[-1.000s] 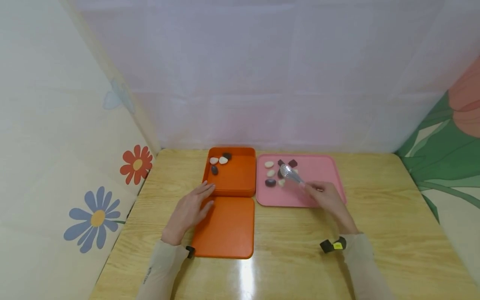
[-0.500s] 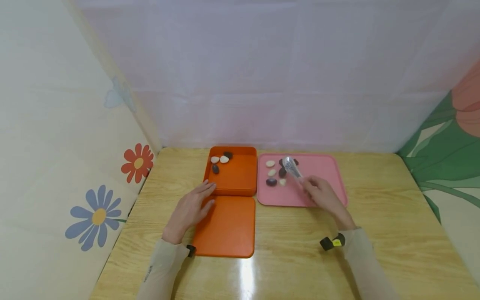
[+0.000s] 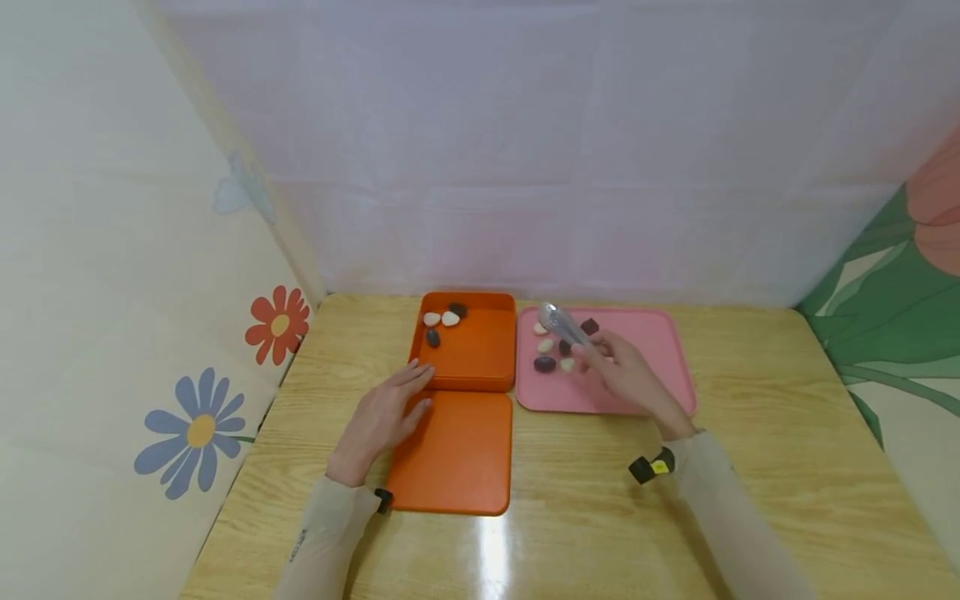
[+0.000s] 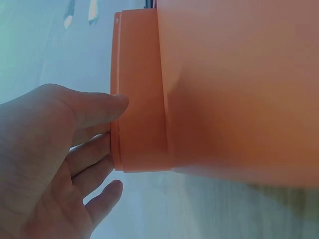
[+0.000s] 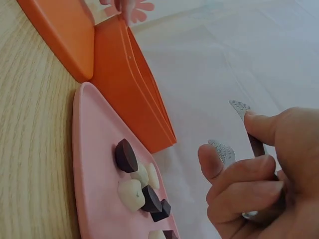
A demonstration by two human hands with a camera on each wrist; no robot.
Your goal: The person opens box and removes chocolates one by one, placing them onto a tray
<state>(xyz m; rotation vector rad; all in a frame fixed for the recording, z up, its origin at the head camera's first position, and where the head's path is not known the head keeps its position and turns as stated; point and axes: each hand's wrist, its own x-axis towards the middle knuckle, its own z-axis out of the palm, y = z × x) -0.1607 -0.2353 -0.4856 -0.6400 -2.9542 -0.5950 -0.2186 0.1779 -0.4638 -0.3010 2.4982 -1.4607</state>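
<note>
My right hand (image 3: 630, 379) grips metal tongs (image 3: 564, 323) with perforated ends, raised over the pink tray (image 3: 652, 358). In the right wrist view the two tong ends stand apart, with nothing visible between them. Under the tongs lie several dark and white chocolates, among them a dark oval chocolate (image 3: 545, 364) and a dark square chocolate (image 3: 590, 327). My left hand (image 3: 375, 429) rests its extended fingers on the near left corner of the orange box (image 3: 472, 358). Inside that box sit a few chocolates, including a white chocolate (image 3: 450, 318) and a dark oval chocolate (image 3: 432, 337).
The orange lid (image 3: 453, 454) lies flat in front of the box, its far edge against the box. The pink tray stands right beside the box on the wooden table (image 3: 570, 492). A white cloth wall (image 3: 480, 167) rises behind the table.
My right hand has lifted the tongs and swung their ends leftward and away from the square chocolates. My left hand has stayed at the box corner.
</note>
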